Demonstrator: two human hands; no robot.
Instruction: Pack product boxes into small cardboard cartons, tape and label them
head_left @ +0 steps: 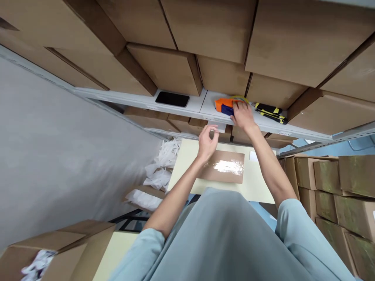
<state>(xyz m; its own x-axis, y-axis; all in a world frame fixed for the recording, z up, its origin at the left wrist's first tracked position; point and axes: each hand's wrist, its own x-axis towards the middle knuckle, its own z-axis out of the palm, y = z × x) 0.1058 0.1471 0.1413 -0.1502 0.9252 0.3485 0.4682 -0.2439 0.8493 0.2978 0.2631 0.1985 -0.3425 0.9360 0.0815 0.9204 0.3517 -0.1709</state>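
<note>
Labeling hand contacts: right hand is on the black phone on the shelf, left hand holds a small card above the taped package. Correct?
Not quite. In the head view the right hand rests on the orange tape dispenser; the black phone lies untouched further left on the shelf. The left hand does hold the card above the package.

1. A stockroom or packing area of a warehouse.
2. Plain brown cartons (164, 66) stand packed tight on a grey metal shelf (140, 99) across the top of the frame.
3. More cartons sit on the rack level below, centre.
4. Stacked boxes (331, 183) fill the right edge.
5. An orange tape dispenser (224, 105) and a yellow-black tool (269, 112) lie on the shelf, upper centre.
6. A taped parcel (225, 167) lies on a pale table (258, 183), centre.
7. An open box of white packing (35, 263) sits lower left.
</note>
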